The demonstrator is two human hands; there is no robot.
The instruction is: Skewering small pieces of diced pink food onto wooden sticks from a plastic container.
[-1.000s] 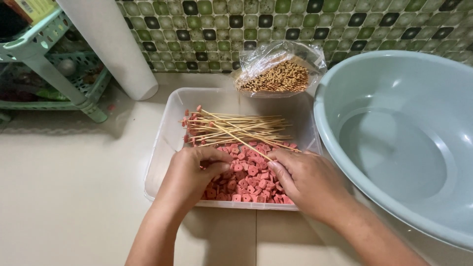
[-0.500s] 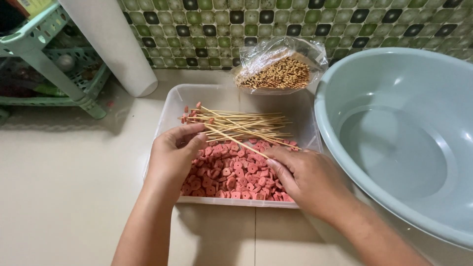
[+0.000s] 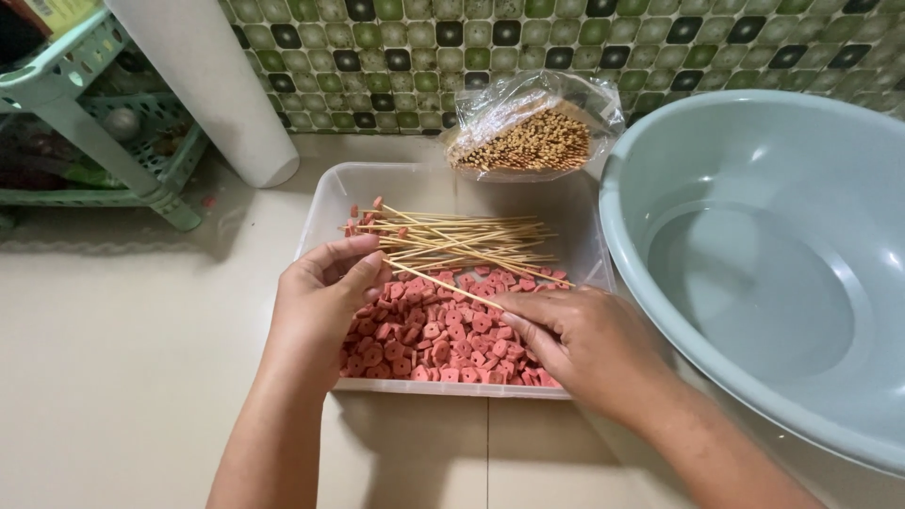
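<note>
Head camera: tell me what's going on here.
A person sits over a clear plastic tray on a tiled floor, filled with small pink sausage slices. The left hand pinches one end of a bamboo skewer, and the right hand meets its other end over the slices. A bundle of skewers lies across the tray. A bag of more skewers leans on the tiled wall behind, and a large grey-green basin stands to the right.
</note>
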